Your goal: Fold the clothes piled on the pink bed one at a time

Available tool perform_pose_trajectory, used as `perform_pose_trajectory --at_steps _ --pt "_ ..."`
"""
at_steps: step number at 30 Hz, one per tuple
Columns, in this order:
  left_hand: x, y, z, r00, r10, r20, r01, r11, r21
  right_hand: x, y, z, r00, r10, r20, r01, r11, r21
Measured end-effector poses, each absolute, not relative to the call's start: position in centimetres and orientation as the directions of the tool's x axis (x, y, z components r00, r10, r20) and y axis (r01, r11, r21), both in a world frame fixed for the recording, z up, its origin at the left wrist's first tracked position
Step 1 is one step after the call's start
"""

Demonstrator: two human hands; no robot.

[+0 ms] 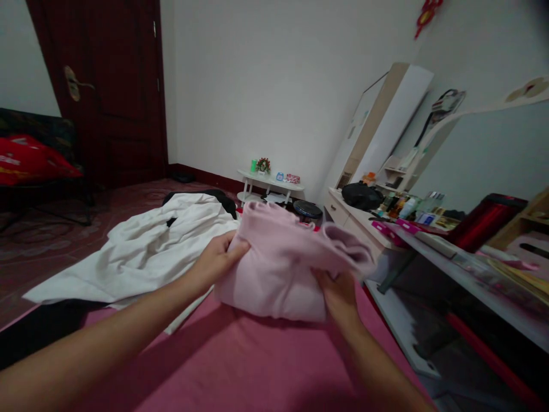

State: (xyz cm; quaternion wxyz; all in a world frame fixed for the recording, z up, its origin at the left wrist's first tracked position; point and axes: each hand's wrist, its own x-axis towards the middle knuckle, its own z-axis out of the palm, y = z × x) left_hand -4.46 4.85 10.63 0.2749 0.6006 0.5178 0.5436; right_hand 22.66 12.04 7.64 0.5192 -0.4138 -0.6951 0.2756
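A folded light pink garment [278,263] is held up in front of me, just over the pink bed sheet [240,366]. Its layers show along the top edge, with a loose fold at the right end; which kind of garment it is cannot be made out. My left hand [225,254] grips its left side, thumb on the near face. At the lower right, my right hand [338,292] is closed on the cloth, some fingers hidden by it. Left of the garment lies a crumpled white garment [171,246].
Black cloth [47,326] lies at the bed's left edge. To the right stand a cluttered desk [463,274] and a dressing table [355,223] with bottles. A small white side table [270,182] is by the far wall, and a dark red door [107,86] at left.
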Motion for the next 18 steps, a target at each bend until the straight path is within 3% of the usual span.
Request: perform_pose_trajectory --at_steps 2,4,7,9,14,18 --pt "-4.5 9.9 10.1 -0.245 0.902 0.355 0.501 -0.196 0.843 21.0 15.7 7.7 -0.027 0.861 0.507 0.324 0.488 -0.811" --pt "-4.4 13.8 8.2 -0.349 0.891 0.289 0.654 0.011 0.756 20.0 18.8 5.9 0.024 0.901 0.433 0.452 0.376 -0.809" --pt "-3.9 16.9 4.1 -0.438 0.883 0.170 0.698 0.214 0.683 19.7 22.0 1.6 0.062 0.965 0.254 0.625 0.161 -0.764" --pt "-3.6 17.5 1.9 -0.472 0.874 0.118 0.709 0.297 0.640 19.9 23.0 -0.7 0.072 0.975 0.212 0.659 0.113 -0.743" --pt "-3.5 17.5 0.4 -0.481 0.872 0.094 0.730 0.338 0.594 20.5 23.4 -1.5 0.117 0.976 0.183 0.679 0.056 -0.732" --pt "-3.0 17.2 0.9 -0.470 0.876 0.109 0.694 0.290 0.659 20.2 23.0 -0.7 0.158 0.971 0.180 0.591 0.053 -0.805"
